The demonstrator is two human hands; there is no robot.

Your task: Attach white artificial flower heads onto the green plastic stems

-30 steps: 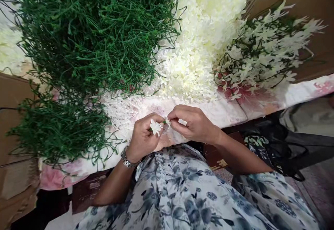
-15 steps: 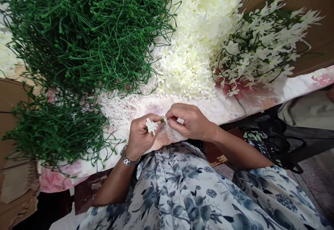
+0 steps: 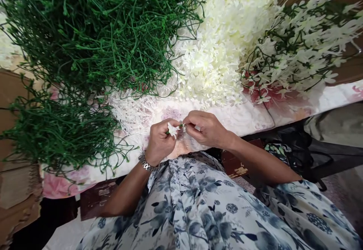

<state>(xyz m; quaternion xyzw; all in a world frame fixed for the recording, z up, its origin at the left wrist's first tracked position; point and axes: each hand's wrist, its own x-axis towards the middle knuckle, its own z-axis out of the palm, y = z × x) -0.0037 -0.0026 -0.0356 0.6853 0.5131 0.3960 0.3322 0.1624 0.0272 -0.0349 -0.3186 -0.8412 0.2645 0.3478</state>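
Note:
My left hand [image 3: 160, 142], with a metal watch on its wrist, is closed on a green artificial flower stem. A white flower [image 3: 172, 130] on that stem sticks out in front of the thumb. Thumb and forefinger of my right hand [image 3: 209, 129] pinch together at a smaller white blossom [image 3: 183, 127] on a green tip, just past my left fingertips. Both hands nearly touch above the table's near edge. How far the right fingertips grip the blossom is partly hidden.
Large heaps of green plastic stems [image 3: 113, 34] lie at the left. Loose cream-white petals [image 3: 215, 61] are piled centrally, beside thin white strands [image 3: 132, 110]. Finished-looking white flower sprays [image 3: 300, 49] rest at the right. A flowered cloth [image 3: 227, 117] covers the table; cardboard [image 3: 17, 189] stands at left.
The view has shifted slightly, so the heaps sit further right and higher. My left hand has come a little nearer the right, and its white flower has turned.

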